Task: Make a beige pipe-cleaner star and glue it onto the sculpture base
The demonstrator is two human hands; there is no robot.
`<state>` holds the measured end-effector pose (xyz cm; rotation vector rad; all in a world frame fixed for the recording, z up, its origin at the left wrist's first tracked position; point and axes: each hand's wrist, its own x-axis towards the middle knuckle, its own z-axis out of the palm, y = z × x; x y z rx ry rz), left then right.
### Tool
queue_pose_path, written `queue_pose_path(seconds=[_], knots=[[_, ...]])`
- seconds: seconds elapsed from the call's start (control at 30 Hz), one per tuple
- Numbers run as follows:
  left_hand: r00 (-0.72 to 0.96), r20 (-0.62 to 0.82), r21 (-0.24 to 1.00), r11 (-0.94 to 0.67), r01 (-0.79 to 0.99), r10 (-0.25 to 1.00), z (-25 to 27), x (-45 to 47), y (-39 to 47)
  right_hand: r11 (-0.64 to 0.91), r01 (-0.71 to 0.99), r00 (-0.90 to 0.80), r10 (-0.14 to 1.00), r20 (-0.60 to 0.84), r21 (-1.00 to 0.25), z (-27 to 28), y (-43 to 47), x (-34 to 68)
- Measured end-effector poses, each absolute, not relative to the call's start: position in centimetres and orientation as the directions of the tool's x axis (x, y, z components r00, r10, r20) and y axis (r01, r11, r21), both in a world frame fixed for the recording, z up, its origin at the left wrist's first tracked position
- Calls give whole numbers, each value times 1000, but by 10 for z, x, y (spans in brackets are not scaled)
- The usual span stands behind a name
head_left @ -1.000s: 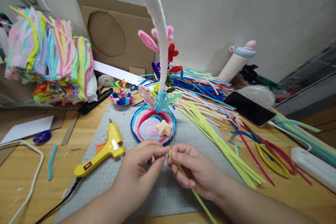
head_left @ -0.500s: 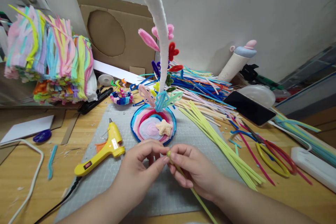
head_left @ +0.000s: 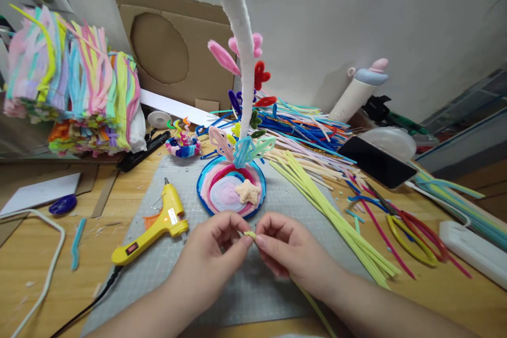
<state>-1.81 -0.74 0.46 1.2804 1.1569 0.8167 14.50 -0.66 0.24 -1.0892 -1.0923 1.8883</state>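
Between the fingertips of both hands is the bent end of a yellow-green pipe cleaner (head_left: pixel 250 234); its long tail runs out below the right palm toward the bottom edge. My left hand (head_left: pixel 219 245) pinches the end from the left. My right hand (head_left: pixel 287 243) pinches it from the other side, its lower fingers partly hidden. Just beyond the hands sits a round coiled pipe-cleaner base (head_left: pixel 206 198) with a beige star (head_left: pixel 247 191) on it. A tall white fuzzy stem (head_left: pixel 246 53) rises behind, with pastel butterfly shapes (head_left: pixel 243 151) at its foot.
A yellow hot glue gun (head_left: pixel 158 227) lies left on the grey cutting mat (head_left: pixel 150 285). Yellow-green pipe cleaners (head_left: pixel 332 216) lie to the right, beside scissors (head_left: pixel 412 237) and a phone (head_left: pixel 376 163). Bundled pipe cleaners (head_left: pixel 75 79) are piled at the back left.
The fingertips have shifted on the pipe cleaner, and its end now shows bent between them. The right hand has turned slightly, and the tail has swung a little to the right.
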Motion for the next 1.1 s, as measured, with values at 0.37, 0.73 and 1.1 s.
queue_pose_path(seconds=[0.37,0.73,1.1], knots=[[403,110,869,-285,405,909,8,-26,-4,-646,-266,-556,709,-434,-715,-3,-1,151],[502,157,773,-423,473,850,2,-30,-6,-779,-279,-599,598,-532,-561,1,2,154],[298,-182,903,39,429,937,2,-22,-6,-800,-259,-612,569,-549,-541,0,3,154]])
